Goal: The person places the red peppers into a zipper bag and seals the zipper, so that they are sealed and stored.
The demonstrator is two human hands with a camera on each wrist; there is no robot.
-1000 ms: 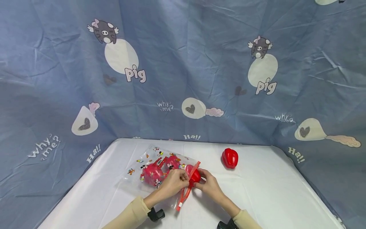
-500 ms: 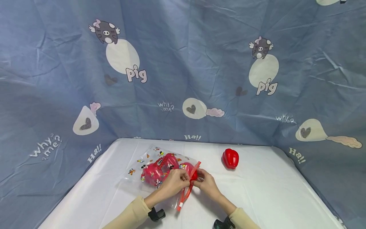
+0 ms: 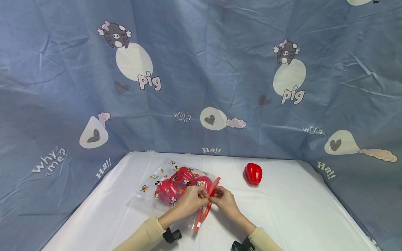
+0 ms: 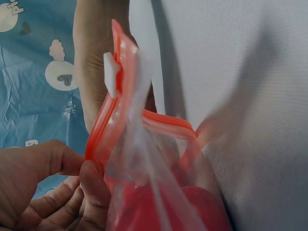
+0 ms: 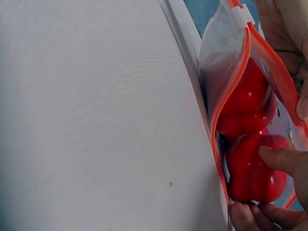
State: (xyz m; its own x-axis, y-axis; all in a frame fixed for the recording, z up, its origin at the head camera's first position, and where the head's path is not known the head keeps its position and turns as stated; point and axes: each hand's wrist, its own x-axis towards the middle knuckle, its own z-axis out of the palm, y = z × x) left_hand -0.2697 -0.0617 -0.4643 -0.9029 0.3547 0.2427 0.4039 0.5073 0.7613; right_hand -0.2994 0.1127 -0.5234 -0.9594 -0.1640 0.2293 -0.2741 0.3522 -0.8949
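A clear zip bag printed with small cartoon figures lies on the table with several red bell peppers inside. Its red zip edge gapes at the right end, and a white slider sits on the strip. My left hand pinches one side of that edge between thumb and finger, clearly seen in the left wrist view. At the mouth, my right hand grips a red bell pepper, thumb on its near face and fingers beneath. Most of this pepper is inside the opening.
Another red bell pepper lies alone on the white tablecloth, to the right and behind the hands. A blue printed curtain rises behind the table. Black wrist mounts sit near both sleeves.
My right hand has moved slightly left, taking the pepper further into the bag's mouth, so less of it shows outside. The left hand has kept its pinch on the edge.
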